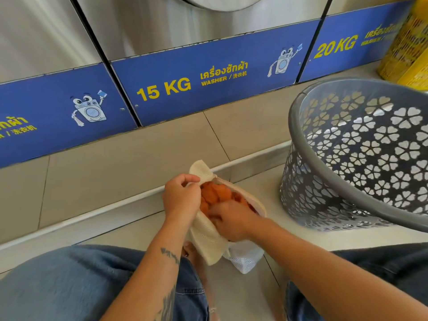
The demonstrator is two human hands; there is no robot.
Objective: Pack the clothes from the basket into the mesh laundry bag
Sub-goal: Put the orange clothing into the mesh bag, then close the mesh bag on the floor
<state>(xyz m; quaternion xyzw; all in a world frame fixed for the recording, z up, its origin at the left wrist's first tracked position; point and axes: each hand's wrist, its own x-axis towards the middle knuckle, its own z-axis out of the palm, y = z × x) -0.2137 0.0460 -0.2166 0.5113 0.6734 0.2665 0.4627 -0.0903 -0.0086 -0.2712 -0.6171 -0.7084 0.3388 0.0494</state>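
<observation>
A cream mesh laundry bag (205,237) sits on the tiled floor between my knees, its mouth open and orange cloth (214,193) bunched inside. My left hand (181,196) pinches the bag's upper rim and holds it up. My right hand (228,220) lies over the orange cloth at the bag's mouth, fingers pressing into it; its fingertips are blurred. The grey perforated basket (298,126) stands tilted at the right, with no clothes visible inside.
A second white mesh bag (247,258) lies under the cream one. Washers with blue 15 KG and 20 KG panels (208,82) line the wall ahead above a tiled step. A yellow crate (407,47) stands at the far right. My denim-clad knees fill the bottom.
</observation>
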